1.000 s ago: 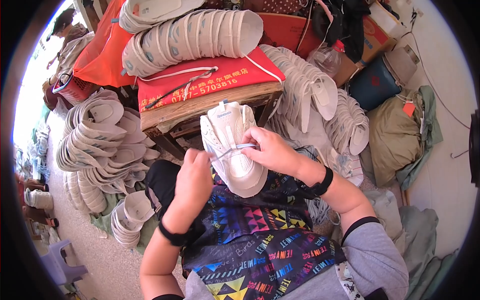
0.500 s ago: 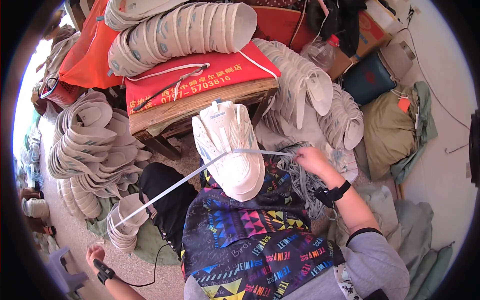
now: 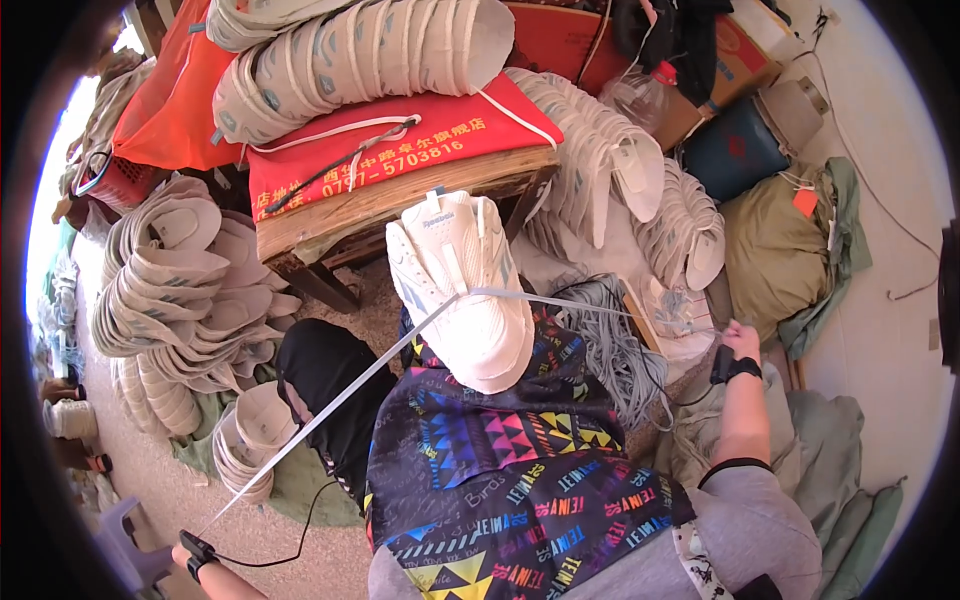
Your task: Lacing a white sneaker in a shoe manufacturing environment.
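A white shoe upper rests upright on my lap, its toe toward me and its tongue standing up. One grey-white shoelace passes through its lowest eyelets and stretches out taut to both sides. Far out at the lower left, my left hand is closed on one lace end; a wrist device hides most of its fingers. My right hand, out to the right, is closed in a pinch on the other end. A patterned apron covers my lap beneath the shoe.
A wooden stool with a red bag and a row of nested uppers stands ahead. More stacked uppers lie left and right. A heap of grey laces sits right of my lap; a purple plastic stool is lower left.
My right hand has moved outward to the right, and my left hand down and slightly left. More lace now runs out on both sides of the shoe.
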`<act>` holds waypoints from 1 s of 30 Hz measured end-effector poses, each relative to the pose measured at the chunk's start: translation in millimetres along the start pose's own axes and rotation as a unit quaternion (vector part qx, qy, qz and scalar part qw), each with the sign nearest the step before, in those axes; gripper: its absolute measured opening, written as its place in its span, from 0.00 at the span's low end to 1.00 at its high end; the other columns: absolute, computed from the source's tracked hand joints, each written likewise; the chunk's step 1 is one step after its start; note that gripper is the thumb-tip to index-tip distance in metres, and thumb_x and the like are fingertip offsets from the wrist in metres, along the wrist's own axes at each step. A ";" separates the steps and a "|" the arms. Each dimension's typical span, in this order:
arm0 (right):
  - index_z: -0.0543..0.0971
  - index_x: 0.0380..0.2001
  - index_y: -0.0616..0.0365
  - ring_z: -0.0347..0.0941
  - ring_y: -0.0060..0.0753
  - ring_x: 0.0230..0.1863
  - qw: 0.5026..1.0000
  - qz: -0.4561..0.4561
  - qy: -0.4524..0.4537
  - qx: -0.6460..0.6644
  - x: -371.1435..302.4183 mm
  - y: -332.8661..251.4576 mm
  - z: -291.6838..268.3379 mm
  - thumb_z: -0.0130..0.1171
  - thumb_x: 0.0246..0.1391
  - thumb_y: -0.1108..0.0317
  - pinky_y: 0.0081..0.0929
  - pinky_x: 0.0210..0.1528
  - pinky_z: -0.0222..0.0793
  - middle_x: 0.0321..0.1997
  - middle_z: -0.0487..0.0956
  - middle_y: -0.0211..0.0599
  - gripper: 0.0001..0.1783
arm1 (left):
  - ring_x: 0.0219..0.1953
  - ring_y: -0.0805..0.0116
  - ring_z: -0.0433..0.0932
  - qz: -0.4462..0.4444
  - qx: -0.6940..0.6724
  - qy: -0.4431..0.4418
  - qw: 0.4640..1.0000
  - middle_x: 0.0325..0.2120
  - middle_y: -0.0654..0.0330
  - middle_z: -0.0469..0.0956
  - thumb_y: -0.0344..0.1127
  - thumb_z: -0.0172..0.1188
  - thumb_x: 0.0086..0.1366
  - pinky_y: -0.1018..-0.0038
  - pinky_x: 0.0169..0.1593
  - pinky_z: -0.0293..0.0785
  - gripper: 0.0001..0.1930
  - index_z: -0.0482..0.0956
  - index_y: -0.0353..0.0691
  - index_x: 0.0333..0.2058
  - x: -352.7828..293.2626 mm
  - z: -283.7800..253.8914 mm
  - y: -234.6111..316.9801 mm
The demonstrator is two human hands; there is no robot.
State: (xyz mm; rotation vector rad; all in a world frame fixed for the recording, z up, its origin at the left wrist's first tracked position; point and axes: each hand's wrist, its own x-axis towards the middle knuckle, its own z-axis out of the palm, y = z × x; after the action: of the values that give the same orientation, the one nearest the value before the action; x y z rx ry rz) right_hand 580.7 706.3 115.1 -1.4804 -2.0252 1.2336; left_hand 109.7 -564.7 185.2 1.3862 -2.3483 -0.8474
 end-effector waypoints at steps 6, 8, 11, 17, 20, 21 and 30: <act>0.73 0.26 0.57 0.63 0.27 0.18 0.882 0.254 0.338 0.207 -22.9 -25.4 60.1 0.47 0.52 0.74 0.27 0.16 0.55 0.18 0.69 0.33 0.05 | 0.19 0.77 0.65 -0.114 -0.279 -0.147 0.942 0.19 0.69 0.65 0.33 0.57 0.62 0.76 0.21 0.62 0.03 0.78 0.45 0.34 -49.8 84.9 40.2; 0.73 0.22 0.56 0.62 0.26 0.15 0.946 0.223 0.211 0.107 -53.1 -50.3 95.2 0.50 0.50 0.73 0.26 0.14 0.53 0.18 0.69 0.30 0.05 | 0.28 0.76 0.74 -0.024 -0.310 -0.312 0.898 0.27 0.66 0.76 0.30 0.58 0.61 0.77 0.30 0.69 0.10 0.81 0.40 0.42 -126.9 150.6 132.5; 0.72 0.23 0.55 0.54 0.20 0.12 0.971 0.202 -0.052 0.119 -74.5 -194.0 212.1 0.52 0.50 0.71 0.24 0.12 0.43 0.16 0.60 0.22 0.04 | 0.23 0.85 0.61 0.102 -0.264 -0.437 0.854 0.34 0.68 0.77 0.28 0.59 0.60 0.86 0.28 0.57 0.20 0.77 0.38 0.53 -292.1 153.6 233.0; 0.64 0.57 0.63 0.73 0.19 0.29 0.917 -0.108 -0.343 0.173 -166.2 -379.9 337.2 0.50 0.63 0.68 0.14 0.29 0.66 0.39 0.81 0.36 0.21 | 0.35 0.77 0.77 0.272 -0.268 -0.629 0.677 0.34 0.61 0.81 0.30 0.52 0.70 0.79 0.43 0.75 0.08 0.77 0.35 0.43 -486.5 163.2 312.5; 0.69 0.48 0.60 0.75 0.20 0.31 0.876 -0.129 -0.424 0.189 -197.1 -410.1 369.8 0.50 0.64 0.66 0.16 0.31 0.69 0.40 0.78 0.36 0.13 | 0.34 0.74 0.77 0.244 -0.292 -0.666 0.641 0.33 0.60 0.79 0.32 0.50 0.71 0.77 0.42 0.74 0.07 0.74 0.34 0.39 -530.8 186.2 306.6; 0.70 0.46 0.60 0.75 0.20 0.31 0.873 -0.147 -0.433 0.168 -199.3 -411.4 375.0 0.50 0.64 0.66 0.16 0.30 0.69 0.39 0.77 0.35 0.12 | 0.28 0.77 0.75 0.247 -0.273 -0.667 0.648 0.29 0.62 0.78 0.34 0.51 0.71 0.80 0.34 0.72 0.08 0.74 0.35 0.37 -540.8 189.2 304.8; 0.74 0.37 0.61 0.70 0.15 0.27 0.860 -0.165 -0.481 0.029 -206.6 -414.5 379.7 0.54 0.62 0.62 0.18 0.27 0.66 0.28 0.76 0.28 0.12 | 0.17 0.84 0.64 0.275 -0.180 -0.645 0.690 0.16 0.72 0.68 0.39 0.58 0.68 0.84 0.21 0.60 0.12 0.74 0.38 0.28 -561.0 180.8 299.9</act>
State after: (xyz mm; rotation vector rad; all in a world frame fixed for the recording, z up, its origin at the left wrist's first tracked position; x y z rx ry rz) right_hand 150.5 322.0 275.9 -0.3961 -2.6020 2.0871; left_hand 86.4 92.5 255.5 -0.4072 -2.7809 -2.3550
